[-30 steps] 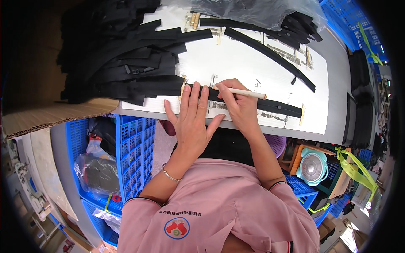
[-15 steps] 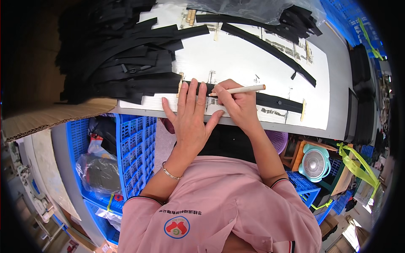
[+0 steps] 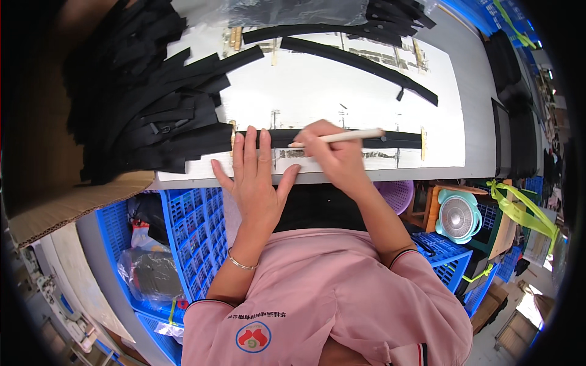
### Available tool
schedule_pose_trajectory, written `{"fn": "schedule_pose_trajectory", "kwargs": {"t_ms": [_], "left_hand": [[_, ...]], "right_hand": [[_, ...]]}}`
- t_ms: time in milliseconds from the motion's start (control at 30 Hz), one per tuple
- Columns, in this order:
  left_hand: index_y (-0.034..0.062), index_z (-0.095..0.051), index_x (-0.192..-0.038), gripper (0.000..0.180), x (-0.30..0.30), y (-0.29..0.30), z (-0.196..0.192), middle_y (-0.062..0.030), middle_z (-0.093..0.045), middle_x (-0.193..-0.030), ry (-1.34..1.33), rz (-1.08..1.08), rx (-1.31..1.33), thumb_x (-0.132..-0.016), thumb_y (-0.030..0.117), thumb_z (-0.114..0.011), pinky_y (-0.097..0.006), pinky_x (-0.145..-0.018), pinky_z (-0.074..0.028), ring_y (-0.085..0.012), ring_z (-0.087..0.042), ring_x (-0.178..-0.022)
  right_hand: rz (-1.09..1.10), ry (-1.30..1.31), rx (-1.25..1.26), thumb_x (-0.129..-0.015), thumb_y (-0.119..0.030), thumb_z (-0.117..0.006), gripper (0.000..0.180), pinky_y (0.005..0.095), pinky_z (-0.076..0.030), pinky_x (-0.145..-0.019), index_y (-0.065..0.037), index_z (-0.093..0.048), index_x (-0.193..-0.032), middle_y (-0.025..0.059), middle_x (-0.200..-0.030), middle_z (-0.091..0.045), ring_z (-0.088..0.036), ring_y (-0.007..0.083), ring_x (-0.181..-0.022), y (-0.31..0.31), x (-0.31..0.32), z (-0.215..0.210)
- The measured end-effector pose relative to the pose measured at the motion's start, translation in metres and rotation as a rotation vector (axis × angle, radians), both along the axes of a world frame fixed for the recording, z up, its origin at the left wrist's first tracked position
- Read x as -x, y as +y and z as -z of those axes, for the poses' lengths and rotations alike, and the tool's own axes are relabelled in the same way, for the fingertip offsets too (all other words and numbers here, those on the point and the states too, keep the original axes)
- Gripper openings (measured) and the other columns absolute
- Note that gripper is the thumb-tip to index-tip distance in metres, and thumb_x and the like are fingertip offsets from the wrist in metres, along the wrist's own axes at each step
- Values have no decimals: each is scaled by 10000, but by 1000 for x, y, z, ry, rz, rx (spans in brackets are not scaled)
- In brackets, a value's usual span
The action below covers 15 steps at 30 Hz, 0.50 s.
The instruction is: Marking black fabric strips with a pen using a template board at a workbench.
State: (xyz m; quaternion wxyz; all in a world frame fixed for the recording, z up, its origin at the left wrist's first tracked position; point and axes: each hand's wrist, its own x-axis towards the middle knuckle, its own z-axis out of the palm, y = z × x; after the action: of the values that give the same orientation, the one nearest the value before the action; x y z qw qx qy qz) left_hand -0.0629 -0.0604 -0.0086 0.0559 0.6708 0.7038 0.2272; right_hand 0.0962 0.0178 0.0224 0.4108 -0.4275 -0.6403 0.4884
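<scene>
A long black zipper (image 3: 406, 140) lies straight along the near side of a white marked board (image 3: 366, 67). My left hand (image 3: 255, 177) rests flat on its left part, fingers spread and fingertips pressing the tape. Pinched in my right hand (image 3: 337, 155) is a pale wooden pencil (image 3: 354, 135), held at a low slant. Its tip points left, at the zipper's near edge just right of my left fingers. That hand is slightly blurred, and whether the tip touches cannot be made out. Another black zipper (image 3: 360, 67) lies slanting farther back on the board.
A heap of black zippers (image 3: 134, 116) covers the left side, beside a cardboard flap (image 3: 79, 204). More black zippers (image 3: 400, 21) and clear plastic (image 3: 299, 12) lie at the back. Below the table edge are a blue crate (image 3: 198, 244), a purple basket (image 3: 395, 195) and a turquoise fan (image 3: 459, 216).
The whole view has shifted, so the board sits farther left. My right hand has moved the pencil slightly right along the zipper and lowered its slant. My left hand keeps its place on the zipper.
</scene>
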Motion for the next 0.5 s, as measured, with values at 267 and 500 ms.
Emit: {"fn": "schedule_pose_trajectory", "kwargs": {"t_ms": [267, 500], "left_hand": [[94, -427, -1557, 803, -1, 0, -3, -109, -385, -1625, 60, 6, 11, -923, 502, -702, -661, -1189, 7, -308, -290, -1529], [85, -436, -1552, 794, -2, 0, -5, -113, -369, -1634, 72, 9, 37, -934, 516, -687, -660, -1192, 15, -307, -264, -1541]], "right_hand": [[290, -151, -81, -1005, -131, -617, 202, 248, -372, -546, 15, -701, -894, 5, -676, -593, -485, 60, -605, 7, -61, 3], [299, -201, -119, -999, -136, -622, 206, 256, -385, -546, 12, -689, -873, 30, -660, -580, -495, 76, -587, 8, -61, 4]]}}
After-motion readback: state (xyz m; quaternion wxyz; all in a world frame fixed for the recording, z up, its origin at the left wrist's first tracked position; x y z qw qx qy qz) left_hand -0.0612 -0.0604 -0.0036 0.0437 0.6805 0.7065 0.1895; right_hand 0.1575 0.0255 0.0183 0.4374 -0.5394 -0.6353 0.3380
